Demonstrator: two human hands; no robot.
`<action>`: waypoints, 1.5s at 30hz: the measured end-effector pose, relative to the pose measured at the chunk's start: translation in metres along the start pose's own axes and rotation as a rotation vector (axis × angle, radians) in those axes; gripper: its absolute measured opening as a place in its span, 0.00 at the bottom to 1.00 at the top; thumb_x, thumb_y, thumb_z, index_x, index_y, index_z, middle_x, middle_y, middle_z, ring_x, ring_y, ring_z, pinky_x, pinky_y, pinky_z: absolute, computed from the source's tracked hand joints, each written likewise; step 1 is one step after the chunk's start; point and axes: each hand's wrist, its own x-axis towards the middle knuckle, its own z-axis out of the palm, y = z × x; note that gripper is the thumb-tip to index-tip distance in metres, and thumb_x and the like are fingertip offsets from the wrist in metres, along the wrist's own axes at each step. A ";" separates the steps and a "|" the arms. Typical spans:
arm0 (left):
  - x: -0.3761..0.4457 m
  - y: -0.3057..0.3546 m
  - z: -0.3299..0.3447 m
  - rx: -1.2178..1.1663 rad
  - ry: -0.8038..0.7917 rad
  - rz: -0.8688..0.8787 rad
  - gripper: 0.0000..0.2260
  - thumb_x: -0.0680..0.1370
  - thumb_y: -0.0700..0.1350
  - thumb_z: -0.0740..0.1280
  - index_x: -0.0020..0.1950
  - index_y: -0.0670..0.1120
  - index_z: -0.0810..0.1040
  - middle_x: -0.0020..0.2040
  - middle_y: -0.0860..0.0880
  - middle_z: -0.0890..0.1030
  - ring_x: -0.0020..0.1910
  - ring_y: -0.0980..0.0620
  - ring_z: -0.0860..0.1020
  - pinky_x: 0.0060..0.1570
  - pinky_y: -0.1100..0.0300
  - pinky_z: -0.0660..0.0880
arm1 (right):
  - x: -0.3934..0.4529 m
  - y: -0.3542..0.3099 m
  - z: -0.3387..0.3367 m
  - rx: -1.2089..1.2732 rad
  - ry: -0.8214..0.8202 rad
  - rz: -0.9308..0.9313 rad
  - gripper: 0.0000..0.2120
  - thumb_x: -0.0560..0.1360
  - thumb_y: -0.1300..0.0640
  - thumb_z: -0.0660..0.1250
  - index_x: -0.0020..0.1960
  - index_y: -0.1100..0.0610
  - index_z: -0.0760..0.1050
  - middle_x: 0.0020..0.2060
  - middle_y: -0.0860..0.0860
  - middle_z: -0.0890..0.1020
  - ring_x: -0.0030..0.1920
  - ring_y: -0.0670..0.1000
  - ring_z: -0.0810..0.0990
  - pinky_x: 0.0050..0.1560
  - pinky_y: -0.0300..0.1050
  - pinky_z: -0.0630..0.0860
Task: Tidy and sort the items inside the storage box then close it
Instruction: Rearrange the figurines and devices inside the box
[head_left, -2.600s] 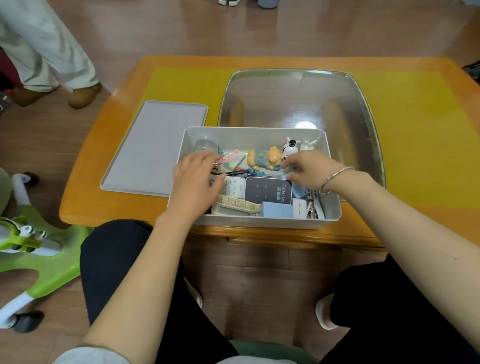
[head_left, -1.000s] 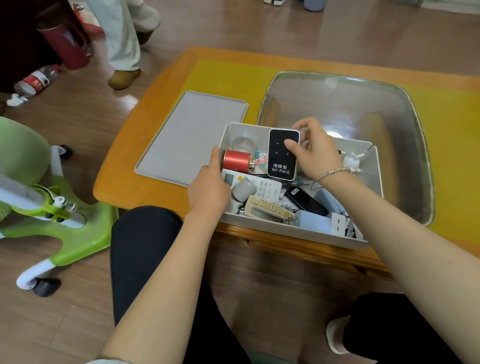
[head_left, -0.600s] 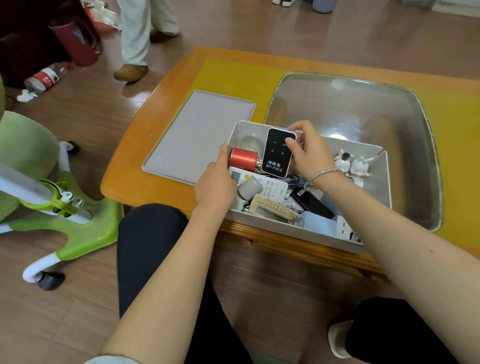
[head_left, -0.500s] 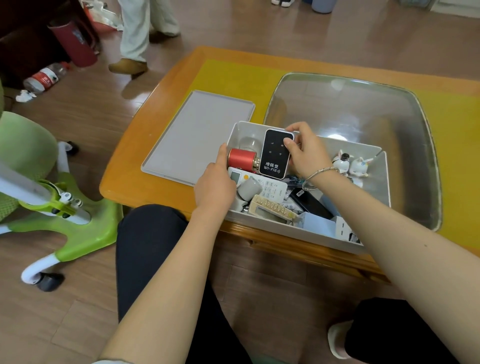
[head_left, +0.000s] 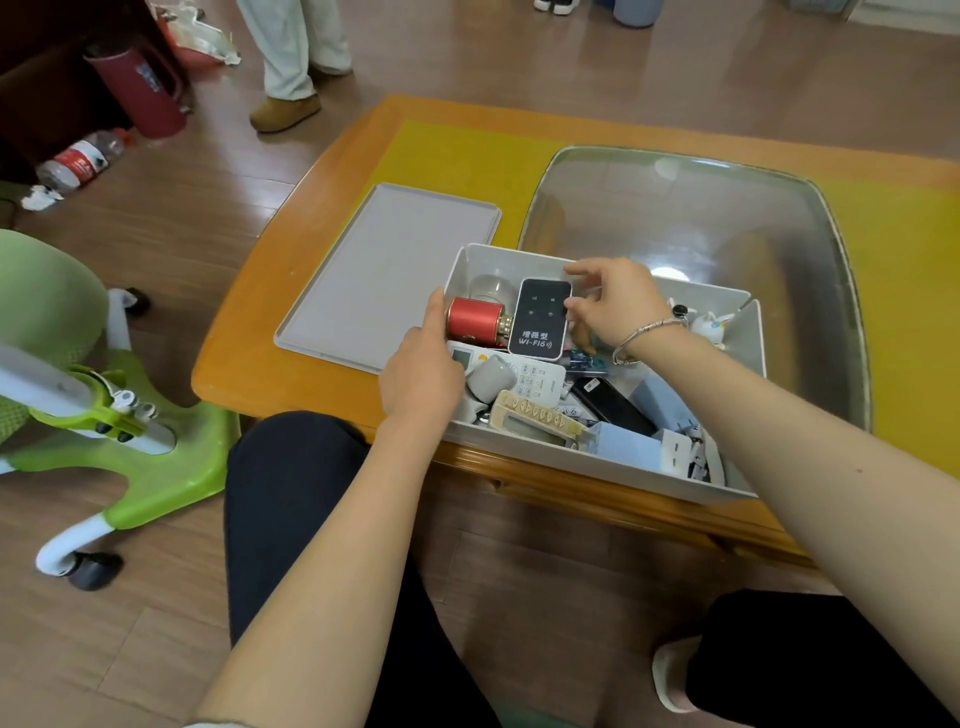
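The grey storage box (head_left: 571, 462) sits open at the table's near edge, full of small items. Its flat grey lid (head_left: 389, 275) lies to the left on the table. My right hand (head_left: 608, 304) has its thumb and fingers at the top right edge of a black Wi-Fi device (head_left: 540, 319) standing in the box's back left part. A red cylinder (head_left: 472, 319) lies beside it. My left hand (head_left: 421, 374) rests over the box's left wall, thumb against the cylinder, fingers hidden. A white remote (head_left: 535, 376), a black phone (head_left: 613, 405) and white figurines (head_left: 709, 325) lie inside.
A large metal basin (head_left: 727, 218) stands behind the box on the yellow mat. The orange table edge (head_left: 234, 364) is near my knees. A green wheeled chair base (head_left: 130, 431) is on the left. A person's legs (head_left: 291, 52), a red bin (head_left: 137, 88) and a bottle (head_left: 78, 158) are farther off.
My right hand lifted the black Wi-Fi device from the front of the box and brought it to the back left, beside the red cylinder. My left thumb stayed against that cylinder.
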 end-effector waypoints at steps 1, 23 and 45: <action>0.000 0.000 0.000 -0.002 0.007 0.007 0.36 0.77 0.36 0.63 0.78 0.55 0.48 0.49 0.47 0.75 0.40 0.50 0.72 0.29 0.59 0.63 | -0.002 0.000 -0.001 0.029 -0.016 0.005 0.18 0.74 0.62 0.69 0.63 0.57 0.75 0.54 0.54 0.82 0.53 0.54 0.80 0.63 0.48 0.71; 0.000 0.093 0.028 0.387 -0.272 0.850 0.18 0.76 0.53 0.69 0.65 0.53 0.74 0.63 0.50 0.75 0.63 0.47 0.67 0.57 0.51 0.63 | -0.073 0.054 -0.040 -0.730 -0.343 0.138 0.18 0.68 0.45 0.69 0.30 0.55 0.67 0.27 0.51 0.71 0.30 0.51 0.71 0.34 0.41 0.69; -0.024 0.078 -0.016 -0.362 0.006 0.651 0.06 0.78 0.43 0.67 0.55 0.48 0.76 0.47 0.59 0.78 0.48 0.58 0.78 0.51 0.62 0.73 | -0.079 0.070 -0.056 -0.219 0.184 0.130 0.18 0.71 0.51 0.65 0.60 0.56 0.72 0.46 0.57 0.80 0.40 0.58 0.75 0.38 0.45 0.71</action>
